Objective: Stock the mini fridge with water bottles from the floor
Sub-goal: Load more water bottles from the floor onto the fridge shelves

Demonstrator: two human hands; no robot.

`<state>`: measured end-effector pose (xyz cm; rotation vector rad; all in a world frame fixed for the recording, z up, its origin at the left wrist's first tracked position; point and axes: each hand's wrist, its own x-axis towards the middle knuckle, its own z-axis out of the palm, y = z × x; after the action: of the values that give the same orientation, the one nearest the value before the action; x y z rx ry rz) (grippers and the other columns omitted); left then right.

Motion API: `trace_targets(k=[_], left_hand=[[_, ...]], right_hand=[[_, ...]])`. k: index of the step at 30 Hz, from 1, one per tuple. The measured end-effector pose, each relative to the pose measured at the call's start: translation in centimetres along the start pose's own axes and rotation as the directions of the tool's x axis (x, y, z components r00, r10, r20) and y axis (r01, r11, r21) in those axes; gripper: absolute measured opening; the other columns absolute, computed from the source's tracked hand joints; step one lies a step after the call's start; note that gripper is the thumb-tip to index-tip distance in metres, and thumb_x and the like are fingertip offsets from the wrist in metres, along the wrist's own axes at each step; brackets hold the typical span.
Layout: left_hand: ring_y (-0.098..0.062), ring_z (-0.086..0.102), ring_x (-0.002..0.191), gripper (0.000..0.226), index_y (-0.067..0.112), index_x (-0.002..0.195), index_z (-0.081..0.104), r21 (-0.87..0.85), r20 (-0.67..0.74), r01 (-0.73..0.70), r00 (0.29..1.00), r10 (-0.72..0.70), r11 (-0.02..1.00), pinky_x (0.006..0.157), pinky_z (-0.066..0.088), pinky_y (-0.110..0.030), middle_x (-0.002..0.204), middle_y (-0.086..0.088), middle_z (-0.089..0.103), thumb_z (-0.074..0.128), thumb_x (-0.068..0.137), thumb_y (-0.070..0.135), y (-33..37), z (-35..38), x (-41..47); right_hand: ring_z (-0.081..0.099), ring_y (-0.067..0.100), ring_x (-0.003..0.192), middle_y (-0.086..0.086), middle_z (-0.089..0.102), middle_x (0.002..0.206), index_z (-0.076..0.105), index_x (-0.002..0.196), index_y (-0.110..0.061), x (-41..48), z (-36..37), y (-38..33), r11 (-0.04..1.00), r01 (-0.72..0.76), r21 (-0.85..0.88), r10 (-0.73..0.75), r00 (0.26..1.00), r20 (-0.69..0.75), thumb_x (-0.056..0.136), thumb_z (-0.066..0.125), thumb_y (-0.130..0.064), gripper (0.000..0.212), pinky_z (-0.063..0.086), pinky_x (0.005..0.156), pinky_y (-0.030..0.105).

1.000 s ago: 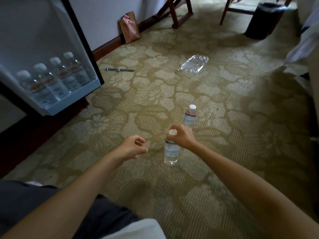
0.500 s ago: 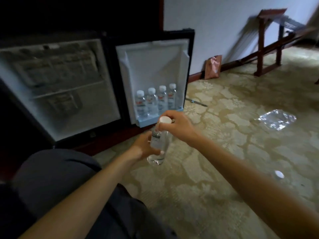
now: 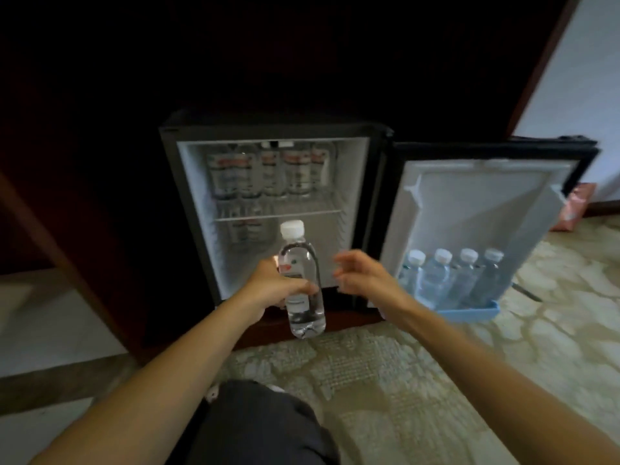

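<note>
Left hand (image 3: 275, 290) was clamped round the middle of the water bottle (image 3: 302, 280), holding it upright in the air in front of the open mini fridge (image 3: 275, 209), above the carpet (image 3: 385, 364) edge. Right hand (image 3: 362, 280) hung just beside it, fingers apart, gripping nothing.

Fridge state: upper shelf (image 3: 278, 214) carried a row of bottles across most of its width; lower compartment showed a couple at back left, blurred, count unclear. Door rack (image 3: 469, 312) held four bottles and looked full.

Judgement: step in hand was placing this bottle in the lower compartment, where the right side looked free.

How to do it well:
- keep it upright and enter below the shelf's front edge, so the cap clears
- set it toward the back right corner of the compartment floor — leaves front room for later bottles
- release only once the base sits flat; a thin bottle like this probably tips easily
- right hand could steady neighbours if it gets tight
</note>
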<state>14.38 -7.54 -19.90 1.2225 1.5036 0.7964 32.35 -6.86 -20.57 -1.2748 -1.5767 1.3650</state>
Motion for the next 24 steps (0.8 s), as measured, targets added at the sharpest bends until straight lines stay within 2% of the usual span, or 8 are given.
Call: trace_targets(k=[3, 6, 9, 12, 15, 20, 22, 24], left_hand=[[-0.018, 0.063, 0.091, 0.044, 0.017, 0.103, 0.063, -0.078, -0.049, 0.122, 0.991, -0.126, 0.99, 0.074, 0.051, -0.032, 0.09, 0.003, 0.067, 0.083, 0.064, 0.02, -1.9, -2.5, 3.3], [-0.015, 0.063, 0.089, 0.051, 0.017, 0.104, 0.065, -0.098, -0.091, 0.161, 0.981, -0.17, 0.982, 0.069, 0.05, -0.029, 0.094, 0.002, 0.068, 0.085, 0.059, 0.028, -3.7, -3.7, 6.6], [-0.01, 0.062, 0.079, 0.042, 0.017, 0.096, 0.065, -0.132, -0.058, 0.181, 0.98, -0.19, 0.975, 0.068, 0.05, -0.028, 0.088, 0.002, 0.067, 0.085, 0.06, 0.024, -5.3, -4.0, 10.1], [-0.013, 0.063, 0.08, 0.038, 0.019, 0.091, 0.064, -0.135, -0.034, 0.231, 0.971, -0.238, 0.963, 0.07, 0.05, -0.029, 0.085, 0.002, 0.068, 0.085, 0.06, 0.024, -6.3, -4.4, 13.4], [-0.021, 0.067, 0.091, 0.041, 0.015, 0.098, 0.066, -0.163, -0.013, 0.265, 0.963, -0.271, 0.95, 0.078, 0.054, -0.035, 0.098, -0.007, 0.071, 0.084, 0.062, 0.023, -7.9, -4.9, 17.6], [-0.016, 0.054, 0.073, 0.02, 0.015, 0.093, 0.055, -0.227, 0.017, 0.23, 0.972, -0.232, 0.946, 0.063, 0.045, -0.026, 0.089, -0.008, 0.059, 0.07, 0.079, 0.013, -9.4, -6.7, 23.0], [-0.013, 0.05, 0.068, 0.022, 0.018, 0.098, 0.05, -0.272, -0.017, 0.233, 0.969, -0.246, 0.934, 0.06, 0.042, -0.025, 0.083, -0.005, 0.055, 0.064, 0.083, 0.009, -10.2, -7.3, 25.2], [-0.011, 0.048, 0.067, 0.023, 0.018, 0.104, 0.047, -0.245, -0.054, 0.245, 0.963, -0.266, 0.938, 0.058, 0.041, -0.024, 0.092, -0.007, 0.055, 0.058, 0.087, 0.008, -10.9, -7.6, 26.6]], right_hand=[[0.056, 0.015, 0.092, 0.011, 0.057, 0.105, 0.042, 0.129, 0.0, 3.8, 3.2, 3.7, 0.98, -0.149, -0.135, 0.171, 0.97, 0.172, 0.079, 0.06, 0.01, 0.054, 0.048, 0.074, 0.017], [0.058, 0.02, 0.108, 0.011, 0.057, 0.121, 0.042, 0.129, -0.007, 7.9, 5.9, 6.2, 0.958, -0.21, -0.196, 0.256, 0.934, 0.248, 0.075, 0.073, -0.007, 0.062, 0.05, 0.09, 0.03], [0.055, 0.02, 0.114, 0.005, 0.053, 0.127, 0.04, 0.132, -0.02, 12.0, 7.8, 8.2, 0.953, -0.225, -0.203, 0.277, 0.917, 0.287, 0.065, 0.078, -0.023, 0.078, 0.049, 0.098, 0.039], [0.057, 0.011, 0.1, 0.001, 0.055, 0.114, 0.044, 0.128, -0.019, 15.5, 8.7, 9.9, 0.948, -0.266, -0.175, 0.302, 0.923, 0.237, 0.07, 0.076, -0.012, 0.067, 0.053, 0.084, 0.027], [0.051, 0.003, 0.079, -0.007, 0.049, 0.092, 0.046, 0.122, -0.012, 19.5, 9.1, 11.7, 0.936, -0.324, -0.14, 0.346, 0.919, 0.189, 0.071, 0.073, 0.003, 0.059, 0.045, 0.062, 0.016], [0.053, 0.013, 0.078, -0.001, 0.053, 0.082, 0.052, 0.093, -0.013, 25.7, 9.0, 14.2, 0.919, -0.392, -0.037, 0.393, 0.908, 0.145, 0.072, 0.068, 0.006, 0.032, 0.043, 0.067, 0.026], [0.059, 0.014, 0.077, 0.0, 0.06, 0.082, 0.057, 0.099, -0.009, 28.3, 9.1, 15.0, 0.926, -0.377, 0.013, 0.376, 0.924, 0.063, 0.07, 0.068, 0.01, 0.036, 0.047, 0.066, 0.027], [0.064, 0.014, 0.072, 0.005, 0.065, 0.082, 0.06, 0.105, -0.004, 30.3, 9.4, 15.2, 0.941, -0.32, 0.109, 0.32, 0.947, 0.018, 0.067, 0.065, 0.018, 0.044, 0.051, 0.063, 0.028]])
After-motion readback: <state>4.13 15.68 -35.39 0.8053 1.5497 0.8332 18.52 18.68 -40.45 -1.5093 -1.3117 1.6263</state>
